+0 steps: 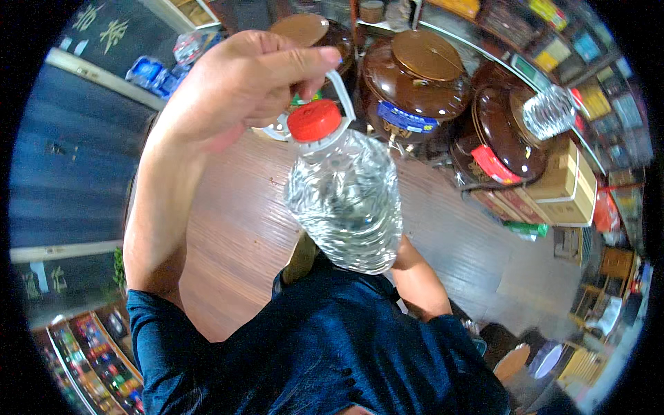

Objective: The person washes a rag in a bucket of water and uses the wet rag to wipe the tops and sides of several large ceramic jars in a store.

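My left hand (259,78) is raised and grips the white carry handle (342,96) of a clear plastic jug (347,197). A red screw cap (315,120) sits on the jug's neck. The jug hangs tilted in front of my dark shirt, its ribbed wall shiny and blurred. Clear liquid inside cannot be made out for certain. Of my right arm only the forearm (423,282) shows; the hand is hidden behind the jug. Beyond the jug stands a large glazed brown jar (373,88) with a round lid (428,54) and a blue label.
Another brown jar (511,129) bears a red label; a second clear jug (550,111) with a red cap is by its lid. Cardboard boxes (563,187) stand near it. Stocked shelves (586,46) line the right. Wooden floor (233,233) spreads below; blue plastic-wrapped packs (148,70) are at upper left.
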`<action>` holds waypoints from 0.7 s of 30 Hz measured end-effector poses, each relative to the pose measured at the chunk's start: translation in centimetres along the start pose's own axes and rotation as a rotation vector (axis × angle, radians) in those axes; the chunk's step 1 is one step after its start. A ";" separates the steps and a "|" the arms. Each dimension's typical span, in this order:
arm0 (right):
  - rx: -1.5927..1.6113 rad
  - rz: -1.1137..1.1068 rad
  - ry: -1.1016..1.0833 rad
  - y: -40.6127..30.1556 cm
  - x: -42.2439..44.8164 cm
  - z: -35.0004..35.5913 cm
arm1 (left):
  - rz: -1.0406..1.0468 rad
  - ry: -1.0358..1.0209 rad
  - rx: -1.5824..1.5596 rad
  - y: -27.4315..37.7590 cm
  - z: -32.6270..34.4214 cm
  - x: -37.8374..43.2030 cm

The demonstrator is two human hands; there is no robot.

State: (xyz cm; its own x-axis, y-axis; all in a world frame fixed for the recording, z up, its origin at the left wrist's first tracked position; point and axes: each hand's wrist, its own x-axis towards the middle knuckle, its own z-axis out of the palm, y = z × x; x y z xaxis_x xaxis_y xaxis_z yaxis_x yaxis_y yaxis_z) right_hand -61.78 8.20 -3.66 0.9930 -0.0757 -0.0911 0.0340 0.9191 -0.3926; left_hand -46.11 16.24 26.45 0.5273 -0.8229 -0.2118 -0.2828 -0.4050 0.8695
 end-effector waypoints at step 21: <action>0.273 -0.487 0.270 -2.0 4.3 -1.0 | -0.136 0.043 -0.447 -12.8 15.6 4.5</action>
State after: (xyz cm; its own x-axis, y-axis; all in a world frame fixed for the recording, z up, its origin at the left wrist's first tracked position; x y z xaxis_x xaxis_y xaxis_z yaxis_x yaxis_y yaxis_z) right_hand -57.73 5.66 -4.23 0.7937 -0.5735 -0.2028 0.5392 0.8176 -0.2019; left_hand -52.65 11.50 7.38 0.5708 -0.7533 -0.3267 0.1594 -0.2887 0.9441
